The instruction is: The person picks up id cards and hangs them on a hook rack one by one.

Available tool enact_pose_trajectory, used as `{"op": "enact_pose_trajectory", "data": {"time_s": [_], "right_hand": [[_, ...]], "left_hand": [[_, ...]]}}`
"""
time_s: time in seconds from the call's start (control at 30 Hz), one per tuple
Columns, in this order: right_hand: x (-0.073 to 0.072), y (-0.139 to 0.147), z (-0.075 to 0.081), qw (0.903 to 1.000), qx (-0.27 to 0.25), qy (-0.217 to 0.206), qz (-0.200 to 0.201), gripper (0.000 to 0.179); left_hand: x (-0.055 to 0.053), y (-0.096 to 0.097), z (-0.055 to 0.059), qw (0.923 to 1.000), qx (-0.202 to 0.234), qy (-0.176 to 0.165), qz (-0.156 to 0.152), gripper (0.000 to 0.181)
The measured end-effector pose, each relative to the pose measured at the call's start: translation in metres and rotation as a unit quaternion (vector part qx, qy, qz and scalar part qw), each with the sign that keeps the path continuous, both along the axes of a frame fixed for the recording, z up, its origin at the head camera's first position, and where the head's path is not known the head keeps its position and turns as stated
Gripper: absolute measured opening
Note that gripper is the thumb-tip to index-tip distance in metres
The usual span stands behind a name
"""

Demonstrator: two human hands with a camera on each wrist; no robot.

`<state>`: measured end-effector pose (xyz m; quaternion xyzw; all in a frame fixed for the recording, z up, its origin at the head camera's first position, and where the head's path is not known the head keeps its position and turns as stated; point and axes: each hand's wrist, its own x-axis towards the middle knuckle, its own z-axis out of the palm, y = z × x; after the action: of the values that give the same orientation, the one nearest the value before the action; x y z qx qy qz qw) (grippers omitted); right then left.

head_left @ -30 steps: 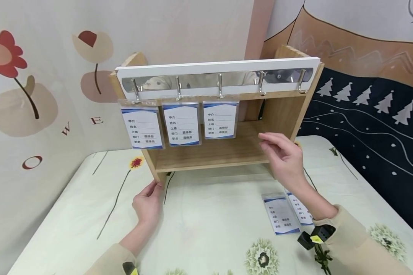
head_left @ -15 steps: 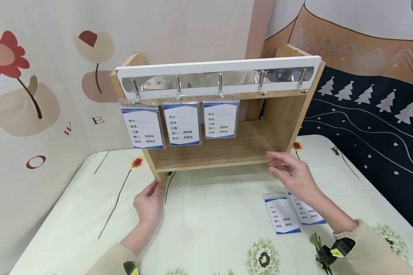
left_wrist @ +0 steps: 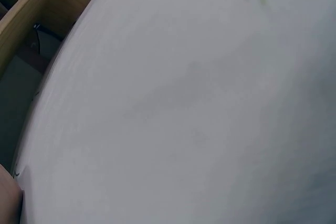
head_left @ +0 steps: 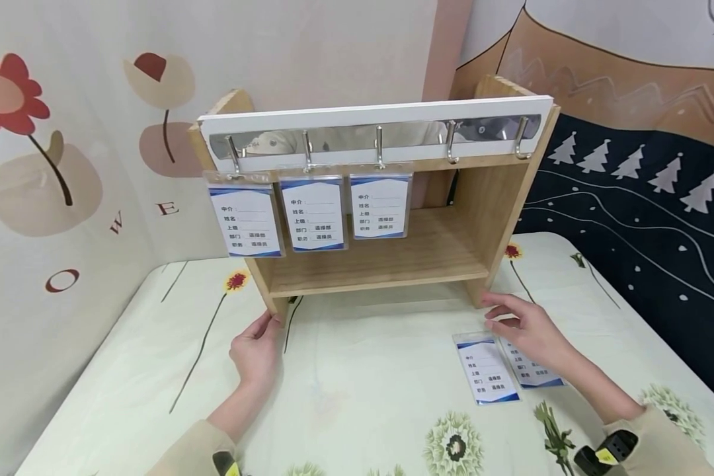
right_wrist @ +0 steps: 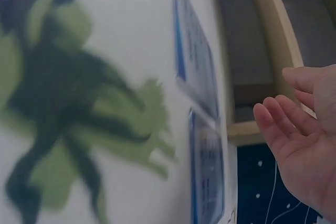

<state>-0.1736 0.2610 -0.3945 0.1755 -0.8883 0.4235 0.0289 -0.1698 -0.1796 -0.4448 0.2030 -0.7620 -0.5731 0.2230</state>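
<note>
A small wooden shelf (head_left: 381, 270) stands on the table, a white hook rail (head_left: 357, 114) along its top front. My left hand (head_left: 257, 354) pinches the foot of its left side panel; just a sliver of that hand shows in the left wrist view. Beside the foot of the right panel is my right hand (head_left: 529, 334), fingers loosely bent and holding nothing, as the right wrist view confirms. Three clear badge holders with printed cards, left (head_left: 248, 221), middle (head_left: 313, 215) and right (head_left: 381, 207), hang from the left three hooks. Two more badge holders (head_left: 488, 373) lie below my right hand.
The two rightmost hooks (head_left: 452, 142) carry nothing. A pale flower-patterned cloth (head_left: 357, 383) covers the table. Behind the shelf rises a printed curtain (head_left: 345, 46), with a dark tree-patterned part (head_left: 642, 218) on the right.
My right hand has come down from in front of the shelf's right opening to the foot of its right panel. My left hand, the shelf and the hanging badges keep their places.
</note>
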Motion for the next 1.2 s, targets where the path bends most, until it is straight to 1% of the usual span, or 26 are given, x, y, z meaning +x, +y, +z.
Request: {"op": "enact_pose_trajectory", "data": {"time_s": [0.2, 0.37, 0.5, 0.67, 0.83, 1.03, 1.2], "right_hand": [[0.001, 0.011, -0.006, 0.9994, 0.021, -0.026, -0.007, 0.047], [-0.002, 0.014, -0.009, 0.9979, 0.035, -0.053, 0.009, 0.049], [-0.003, 0.015, -0.011, 0.9965, 0.049, -0.065, 0.017, 0.045], [-0.005, 0.016, -0.012, 0.9945, 0.069, -0.071, 0.034, 0.04], [-0.009, 0.016, -0.014, 0.9917, 0.096, -0.074, 0.044, 0.043], [-0.012, 0.012, -0.014, 0.9884, 0.131, -0.067, 0.04, 0.043], [-0.014, 0.01, -0.013, 0.9866, 0.141, -0.076, 0.03, 0.042]], "left_hand": [[-0.001, 0.001, -0.001, 1.0, 0.005, 0.0, 0.004, 0.03], [0.0, 0.0, 0.0, 1.0, 0.002, -0.003, 0.003, 0.03], [0.0, 0.0, 0.0, 1.0, 0.003, -0.002, 0.002, 0.03], [0.0, 0.001, 0.0, 1.0, 0.0, 0.002, 0.001, 0.03], [-0.001, 0.001, 0.0, 1.0, -0.004, 0.004, -0.001, 0.029], [-0.001, 0.001, 0.0, 1.0, -0.007, 0.004, -0.002, 0.029], [-0.001, 0.001, -0.001, 0.9999, -0.008, 0.008, -0.001, 0.029]]}}
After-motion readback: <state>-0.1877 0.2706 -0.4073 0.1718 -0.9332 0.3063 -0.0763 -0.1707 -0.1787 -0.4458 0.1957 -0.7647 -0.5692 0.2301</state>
